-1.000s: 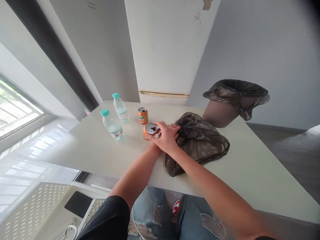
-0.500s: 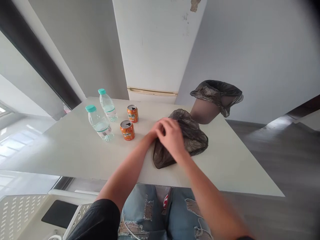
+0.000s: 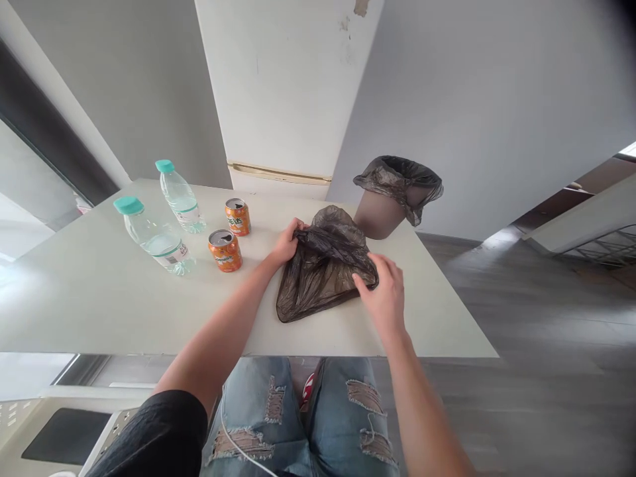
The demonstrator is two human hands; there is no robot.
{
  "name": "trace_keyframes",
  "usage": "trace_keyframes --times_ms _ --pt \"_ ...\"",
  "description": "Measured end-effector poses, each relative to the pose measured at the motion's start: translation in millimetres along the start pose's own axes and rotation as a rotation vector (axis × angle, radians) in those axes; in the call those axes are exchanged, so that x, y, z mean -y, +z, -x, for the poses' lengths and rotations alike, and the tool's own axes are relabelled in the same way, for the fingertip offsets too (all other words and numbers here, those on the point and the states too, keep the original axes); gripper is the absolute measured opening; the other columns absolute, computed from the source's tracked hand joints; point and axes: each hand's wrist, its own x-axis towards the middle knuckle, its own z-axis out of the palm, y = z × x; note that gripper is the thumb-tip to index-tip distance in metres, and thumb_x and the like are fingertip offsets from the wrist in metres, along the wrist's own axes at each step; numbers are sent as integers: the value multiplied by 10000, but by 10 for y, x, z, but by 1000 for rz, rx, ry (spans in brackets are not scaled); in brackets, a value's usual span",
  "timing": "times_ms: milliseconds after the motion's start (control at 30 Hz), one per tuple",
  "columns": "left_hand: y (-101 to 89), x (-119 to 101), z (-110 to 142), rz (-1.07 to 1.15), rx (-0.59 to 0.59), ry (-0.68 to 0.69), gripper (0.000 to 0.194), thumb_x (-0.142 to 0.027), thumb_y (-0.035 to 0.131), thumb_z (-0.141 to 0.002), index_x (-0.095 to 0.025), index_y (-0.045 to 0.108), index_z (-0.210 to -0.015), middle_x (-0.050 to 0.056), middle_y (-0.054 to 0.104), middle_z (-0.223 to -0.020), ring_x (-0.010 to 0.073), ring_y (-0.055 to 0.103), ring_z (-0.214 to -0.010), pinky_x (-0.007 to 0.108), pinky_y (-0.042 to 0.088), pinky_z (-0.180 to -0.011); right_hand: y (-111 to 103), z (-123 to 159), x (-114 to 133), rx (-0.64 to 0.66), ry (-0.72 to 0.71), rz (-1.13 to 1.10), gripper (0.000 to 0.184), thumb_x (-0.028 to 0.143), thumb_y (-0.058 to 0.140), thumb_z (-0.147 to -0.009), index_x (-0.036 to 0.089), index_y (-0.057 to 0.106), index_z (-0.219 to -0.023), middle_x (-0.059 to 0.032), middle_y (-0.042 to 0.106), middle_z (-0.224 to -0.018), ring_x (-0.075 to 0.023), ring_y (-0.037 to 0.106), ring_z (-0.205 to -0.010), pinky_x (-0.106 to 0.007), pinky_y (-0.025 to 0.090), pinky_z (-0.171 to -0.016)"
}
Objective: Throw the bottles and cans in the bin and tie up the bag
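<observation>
A thin black plastic bag (image 3: 322, 278) lies crumpled on the white table, spread out between my hands. My left hand (image 3: 287, 242) is closed on the bag's upper left edge. At its right side, my right hand (image 3: 385, 288) curls round the bag's edge, thumb on the near side and fingers beyond it. Just behind the bag stands a brownish bin (image 3: 380, 215) with a black bag liner (image 3: 400, 182) folded over its rim. To the left of my left hand are two orange drink cans, the nearer can (image 3: 225, 250) and the farther can (image 3: 238, 217), both with opened tops.
Two clear bottles with teal caps, a nearer bottle (image 3: 156, 238) and a farther bottle (image 3: 179, 199), stand left of the cans. The white table (image 3: 124, 311) ends just in front of my legs. A white fridge (image 3: 283, 86) stands behind it.
My hands were close together over the bag's left part. Now they are apart, my right hand having moved right to the bag's other side. The view has shifted right.
</observation>
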Motion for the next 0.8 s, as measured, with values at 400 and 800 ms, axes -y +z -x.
trace_keyframes --times_ms 400,800 --pt "-36 -66 -5 234 -136 -124 342 -213 608 -767 -247 550 -1102 -29 603 -834 136 528 -703 232 426 -659 -157 208 331 328 -171 -362 131 277 652 -1022 275 783 -1011 -46 774 -945 -230 722 -841 -394 590 -777" --pt "54 -195 32 492 -88 -415 359 -301 805 -746 -205 694 -1074 3 715 -870 189 670 -794 314 552 -771 137 -660 -756 201 274 -472 673 629 700 -907 275 593 -1469 -145 610 -1527 -303 633 -1301 -479 572 -1000"
